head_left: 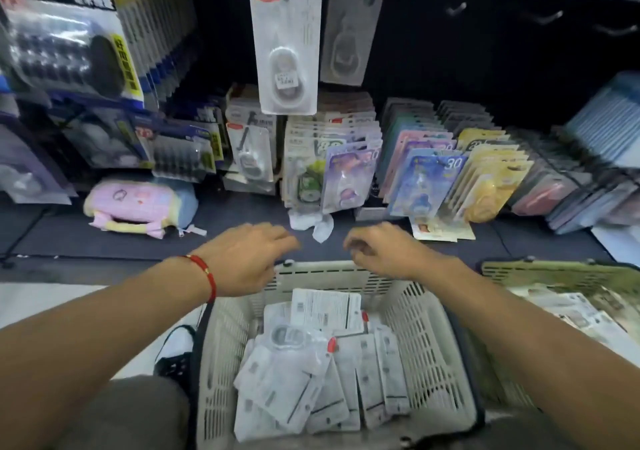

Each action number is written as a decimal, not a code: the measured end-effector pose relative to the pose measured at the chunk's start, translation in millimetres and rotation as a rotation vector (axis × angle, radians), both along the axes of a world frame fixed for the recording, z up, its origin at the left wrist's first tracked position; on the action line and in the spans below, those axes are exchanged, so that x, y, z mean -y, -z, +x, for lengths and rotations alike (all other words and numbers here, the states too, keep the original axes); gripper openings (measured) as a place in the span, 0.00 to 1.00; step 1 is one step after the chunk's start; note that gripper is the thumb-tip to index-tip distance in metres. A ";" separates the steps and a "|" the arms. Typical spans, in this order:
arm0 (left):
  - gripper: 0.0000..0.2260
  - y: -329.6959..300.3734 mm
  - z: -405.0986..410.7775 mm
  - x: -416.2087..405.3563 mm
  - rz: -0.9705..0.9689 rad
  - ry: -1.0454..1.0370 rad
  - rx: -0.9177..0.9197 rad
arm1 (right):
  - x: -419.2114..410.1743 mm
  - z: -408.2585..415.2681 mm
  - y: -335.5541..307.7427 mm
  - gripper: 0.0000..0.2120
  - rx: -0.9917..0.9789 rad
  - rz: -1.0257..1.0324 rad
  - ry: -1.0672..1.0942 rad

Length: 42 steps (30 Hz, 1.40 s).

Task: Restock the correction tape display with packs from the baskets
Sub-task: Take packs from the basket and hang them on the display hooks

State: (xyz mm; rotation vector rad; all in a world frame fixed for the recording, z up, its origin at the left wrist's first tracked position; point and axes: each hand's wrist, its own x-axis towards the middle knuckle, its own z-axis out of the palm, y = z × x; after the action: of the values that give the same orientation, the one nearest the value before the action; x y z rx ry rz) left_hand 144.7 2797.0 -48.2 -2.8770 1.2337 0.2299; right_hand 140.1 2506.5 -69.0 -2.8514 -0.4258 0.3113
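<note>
Hands are hovering empty: your left hand (247, 254) and right hand (379, 248) are hanging loosely curled above the white basket's (433, 338) far rim, with correction tape packs (311, 363) lying below them inside it.

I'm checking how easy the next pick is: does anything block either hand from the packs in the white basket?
Nothing visible does. The left hand and right hand hover empty over the far rim of the white basket, which is open on top. The white packs lie loose and uncovered inside, below and nearer than both hands.
</note>
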 end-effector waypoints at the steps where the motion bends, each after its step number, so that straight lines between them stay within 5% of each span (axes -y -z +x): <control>1: 0.25 13.3 -10.1 2.3 0.086 0.001 -0.067 | 1.6 -10.5 21.4 0.14 -0.146 -0.119 -0.040; 5: 0.22 74.3 -48.5 16.8 0.272 -0.051 -0.271 | 7.9 -55.0 109.0 0.26 -0.418 -0.284 -0.080; 8: 0.23 123.4 -90.5 24.2 0.219 -0.262 -0.493 | -0.1 -86.9 155.5 0.33 -0.469 -0.286 -0.123; 14: 0.22 165.5 -159.6 35.7 0.006 -0.494 -0.719 | 13.8 -87.2 169.3 0.19 -0.269 -0.188 -0.113; 20: 0.17 152.4 -149.1 61.1 -0.463 -0.779 -0.786 | 40.2 -62.2 113.3 0.08 -0.356 0.304 0.174; 24: 0.11 142.5 -140.0 77.6 -0.842 -1.102 -0.751 | 40.7 -52.9 73.9 0.09 -0.181 0.522 0.268; 27: 0.19 131.8 -134.1 88.3 -1.342 -1.366 -1.042 | 22.0 -63.2 61.8 0.09 -0.135 0.615 0.215; 30: 0.22 128.1 -128.4 88.7 -1.632 -1.427 -1.308 | 0.4 -83.3 72.2 0.13 -0.199 0.593 0.128; 35: 0.19 140.3 -130.5 71.2 -1.623 -1.566 -1.160 | -15.0 -106.4 109.8 0.08 -0.489 0.575 0.098; 38: 0.16 146.4 -136.6 64.5 -1.537 -1.582 -1.033 | 0.5 -112.8 137.8 0.10 -0.332 0.151 0.066; 40: 0.17 149.6 -140.8 59.6 -1.518 -1.553 -1.048 | 19.7 -120.2 153.6 0.24 -0.294 -0.309 -0.105; 42: 0.17 154.0 -143.6 57.4 -1.511 -1.512 -1.049 | 35.2 -125.6 163.0 0.34 -0.285 -0.554 -0.258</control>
State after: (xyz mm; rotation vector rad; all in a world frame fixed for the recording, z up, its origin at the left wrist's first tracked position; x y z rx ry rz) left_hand 1.0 2739.6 -202.2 -3.9116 -2.5280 1.2346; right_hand 14.4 2471.3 -232.0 -3.1933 -0.7471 1.0120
